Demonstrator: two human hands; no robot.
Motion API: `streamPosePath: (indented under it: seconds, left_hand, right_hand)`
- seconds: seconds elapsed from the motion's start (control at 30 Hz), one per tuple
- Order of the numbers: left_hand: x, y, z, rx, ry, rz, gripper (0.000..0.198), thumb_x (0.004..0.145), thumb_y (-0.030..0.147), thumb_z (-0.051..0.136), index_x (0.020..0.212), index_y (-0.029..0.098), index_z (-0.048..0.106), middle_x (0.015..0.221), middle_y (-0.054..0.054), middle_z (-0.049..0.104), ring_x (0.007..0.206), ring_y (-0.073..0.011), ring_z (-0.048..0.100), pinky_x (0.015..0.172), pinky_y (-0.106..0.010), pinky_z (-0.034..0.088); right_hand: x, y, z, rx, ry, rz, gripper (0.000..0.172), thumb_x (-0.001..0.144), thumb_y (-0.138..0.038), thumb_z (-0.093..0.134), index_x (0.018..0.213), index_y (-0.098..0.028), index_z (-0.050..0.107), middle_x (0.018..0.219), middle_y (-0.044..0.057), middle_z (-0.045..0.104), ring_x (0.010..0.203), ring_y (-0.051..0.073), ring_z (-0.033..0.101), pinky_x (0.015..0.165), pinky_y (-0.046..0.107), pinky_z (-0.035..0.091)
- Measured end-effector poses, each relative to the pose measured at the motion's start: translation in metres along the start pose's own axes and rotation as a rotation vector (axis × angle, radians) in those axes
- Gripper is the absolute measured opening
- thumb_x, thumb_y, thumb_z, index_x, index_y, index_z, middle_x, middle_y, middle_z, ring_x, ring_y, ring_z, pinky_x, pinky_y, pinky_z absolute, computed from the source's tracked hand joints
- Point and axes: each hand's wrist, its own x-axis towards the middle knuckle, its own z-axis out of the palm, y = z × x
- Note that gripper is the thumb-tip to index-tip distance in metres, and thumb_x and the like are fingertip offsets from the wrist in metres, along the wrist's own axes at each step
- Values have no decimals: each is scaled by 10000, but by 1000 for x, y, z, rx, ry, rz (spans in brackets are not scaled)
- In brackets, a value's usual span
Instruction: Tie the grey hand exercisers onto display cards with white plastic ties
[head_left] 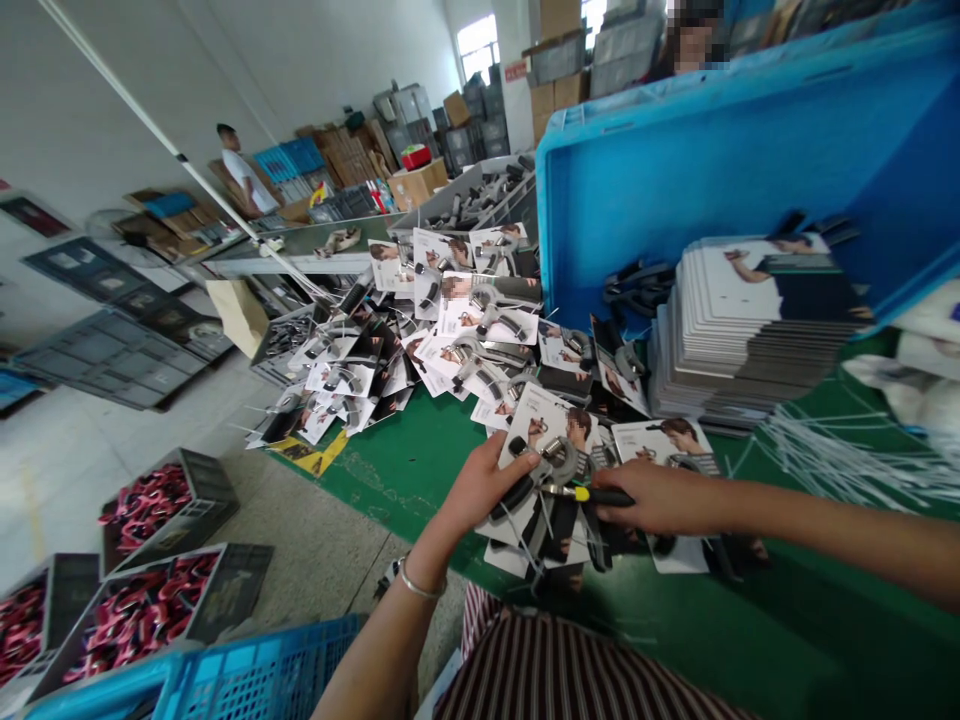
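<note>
My left hand (484, 482) is closed on a hand grip strengthener (561, 460) with a coiled spring, which lies on a printed card (525, 420). In my right hand (651, 497) is a pair of cutting pliers (589, 494) with black and yellow handles, its jaws pointing left at the strengthener. White cable ties stick out around the card. More carded strengtheners lie under and beside my hands, including one with a printed card (637, 440) just beyond my right hand. Part of the pliers' handles is hidden by my right fingers.
A pile of carded strengtheners (480, 325) spreads over the green table (390, 465). To the right are a stack of cards (709, 340), loose white cable ties (832, 450) and a blue crate (615, 190). Floor crates hold pink-handled pieces (146, 610). A person (244, 175) stands far left.
</note>
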Motion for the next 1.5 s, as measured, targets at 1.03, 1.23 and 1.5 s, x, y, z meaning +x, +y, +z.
streamPosePath:
  seconds: [1.03, 1.23, 1.5]
  left_hand:
    - [-9, 15, 12, -250, 918, -41, 310, 926, 454, 586, 1087, 189, 574, 1137, -83, 676, 1060, -208, 636, 943, -326, 494]
    - [-7, 17, 34, -221, 963, -17, 319, 946, 441, 557, 1141, 189, 556, 1214, -113, 654, 1095, -213, 636, 981, -336, 488]
    - [-12, 11, 34, -206, 954, -95, 364, 936, 475, 558, 1139, 172, 564, 1199, -124, 659, 1107, -227, 632, 971, -333, 489]
  right_hand:
    - [-25, -25, 118, 301, 440, 106, 463, 999, -422, 436, 1411, -211, 467, 1398, 142, 576, 1286, 283, 548, 1107, 489, 417]
    - [3, -37, 120, 126, 762, 94, 487, 955, -293, 506, 1429, -224, 416, 1295, 145, 606, 1210, 310, 571, 1068, 541, 441]
    - [11, -43, 123, 105, 763, 73, 427, 968, -301, 492, 1384, -217, 447, 1317, 142, 595, 1245, 299, 552, 1064, 505, 453]
